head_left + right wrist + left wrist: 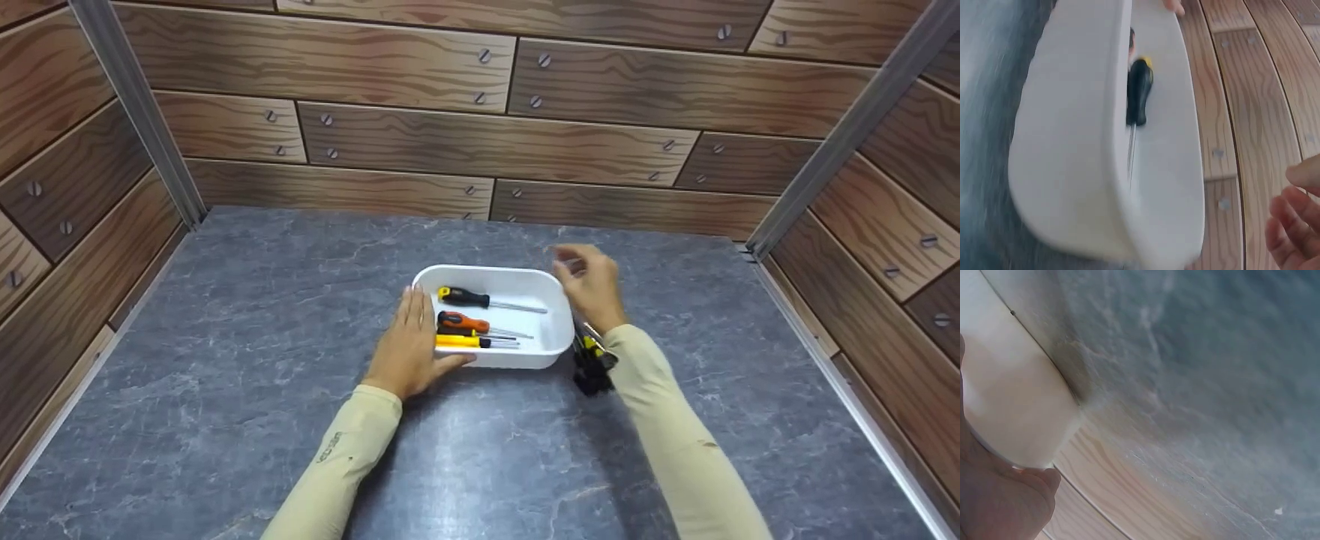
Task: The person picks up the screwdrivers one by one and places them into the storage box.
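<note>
- Two hands work around a white plastic tray (pixel 551 330) that sits near the middle of a grey marble-patterned desk (pixel 247 420), slightly toward its far edge.
- The left hand (pixel 409 345) lies flat against the tray's left end, fingers straight and together, thumb tucked along the tray's near wall. In the left wrist view the thumb (pixel 1039 481) touches the tray's white wall.
- The right hand (pixel 592 289) hovers above the tray's far right corner, blurred, its fingers loosely curled; whether it holds anything cannot be told.
- Three screwdrivers lie side by side in the tray, handles to the left and shafts pointing right: a black-and-yellow screwdriver (pixel 469 297) farthest from the person, an orange-and-black screwdriver (pixel 463 322) in the middle, and a yellow screwdriver (pixel 459 341) nearest.
- A small pile of black and yellow tools (pixel 591 367) lies on the desk just beside the tray's right end, partly hidden under the right sleeve (pixel 675 435).
- Wood-patterned panels (pixel 420 142) with printed screw heads wall in the desk at the back and on both sides.
</note>
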The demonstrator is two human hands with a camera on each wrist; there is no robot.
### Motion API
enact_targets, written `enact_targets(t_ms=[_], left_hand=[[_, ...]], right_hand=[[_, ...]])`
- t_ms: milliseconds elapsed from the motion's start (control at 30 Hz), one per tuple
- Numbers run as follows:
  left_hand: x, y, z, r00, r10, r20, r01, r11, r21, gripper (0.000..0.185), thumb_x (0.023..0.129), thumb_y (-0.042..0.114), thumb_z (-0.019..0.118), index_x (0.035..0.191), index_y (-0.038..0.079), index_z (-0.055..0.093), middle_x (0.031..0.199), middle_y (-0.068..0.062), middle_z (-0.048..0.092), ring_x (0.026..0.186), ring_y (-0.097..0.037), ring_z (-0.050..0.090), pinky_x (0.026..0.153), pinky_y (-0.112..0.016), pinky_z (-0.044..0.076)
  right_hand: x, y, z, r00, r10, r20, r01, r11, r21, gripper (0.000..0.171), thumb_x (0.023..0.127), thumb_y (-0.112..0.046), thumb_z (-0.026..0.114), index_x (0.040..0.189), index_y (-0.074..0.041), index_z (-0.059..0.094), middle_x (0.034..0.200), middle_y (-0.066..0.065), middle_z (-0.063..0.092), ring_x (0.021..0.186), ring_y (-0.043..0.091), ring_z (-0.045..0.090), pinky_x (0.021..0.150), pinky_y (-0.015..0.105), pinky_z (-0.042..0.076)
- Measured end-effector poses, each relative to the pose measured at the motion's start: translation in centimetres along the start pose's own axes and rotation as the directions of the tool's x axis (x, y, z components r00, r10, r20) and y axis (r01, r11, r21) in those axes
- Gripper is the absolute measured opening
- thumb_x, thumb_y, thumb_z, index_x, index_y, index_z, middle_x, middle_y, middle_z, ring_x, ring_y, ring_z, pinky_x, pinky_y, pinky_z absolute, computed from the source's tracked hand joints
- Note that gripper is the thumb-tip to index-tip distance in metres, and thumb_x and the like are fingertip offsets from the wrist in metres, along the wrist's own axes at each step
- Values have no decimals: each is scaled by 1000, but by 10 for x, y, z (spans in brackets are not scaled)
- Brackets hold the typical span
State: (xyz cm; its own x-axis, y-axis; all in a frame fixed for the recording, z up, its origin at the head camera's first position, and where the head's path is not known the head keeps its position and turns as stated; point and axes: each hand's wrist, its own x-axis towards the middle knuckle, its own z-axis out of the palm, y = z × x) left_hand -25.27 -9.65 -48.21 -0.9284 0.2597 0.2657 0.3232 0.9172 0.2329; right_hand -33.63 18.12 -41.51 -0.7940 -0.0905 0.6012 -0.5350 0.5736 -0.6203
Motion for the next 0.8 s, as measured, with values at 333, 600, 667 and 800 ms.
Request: enact_targets(t_ms=[333, 600, 667, 800], left_hand=[[0, 1, -1, 1000, -5, -1, 5, 1000, -1, 118, 86, 77, 54, 152, -15, 26, 160, -35, 20, 150, -46, 18, 121, -49, 25], [-1, 1, -2, 1000, -5, 6, 5, 1000, -7, 117, 87, 77, 54, 152, -16, 26, 160, -35, 20, 150, -46, 18, 120, -50, 26], [-1, 1, -2, 1000, -3, 5, 3, 1000, -9, 117, 87, 77, 55, 152, -16, 26, 159, -36, 20, 150, -47, 18, 121, -50, 25], [-1, 1, -1, 1000, 3, -5, -3, 1000, -11, 117, 87, 77, 55, 152, -16, 27, 159, -35, 22, 150, -46, 18, 122, -49, 24]], right_hand=[[-33, 58, -42, 964, 267, 6, -263, 951, -166, 26, 88, -4, 75, 111, 8, 73, 96, 22, 74, 84, 34, 70, 73, 24, 51], [-56, 77, -58, 858, 465, 218, -395, 869, -298, 36, 94, -17, 70, 115, 13, 69, 110, 29, 71, 104, 44, 66, 94, 53, 51], [-59, 80, -60, 840, 480, 254, -396, 861, -319, 36, 95, -18, 68, 114, 13, 70, 111, 29, 70, 106, 45, 65, 96, 54, 50], [-64, 82, -64, 811, 522, 264, -426, 836, -345, 35, 96, -21, 68, 111, 10, 73, 110, 27, 72, 106, 43, 65, 95, 53, 50]])
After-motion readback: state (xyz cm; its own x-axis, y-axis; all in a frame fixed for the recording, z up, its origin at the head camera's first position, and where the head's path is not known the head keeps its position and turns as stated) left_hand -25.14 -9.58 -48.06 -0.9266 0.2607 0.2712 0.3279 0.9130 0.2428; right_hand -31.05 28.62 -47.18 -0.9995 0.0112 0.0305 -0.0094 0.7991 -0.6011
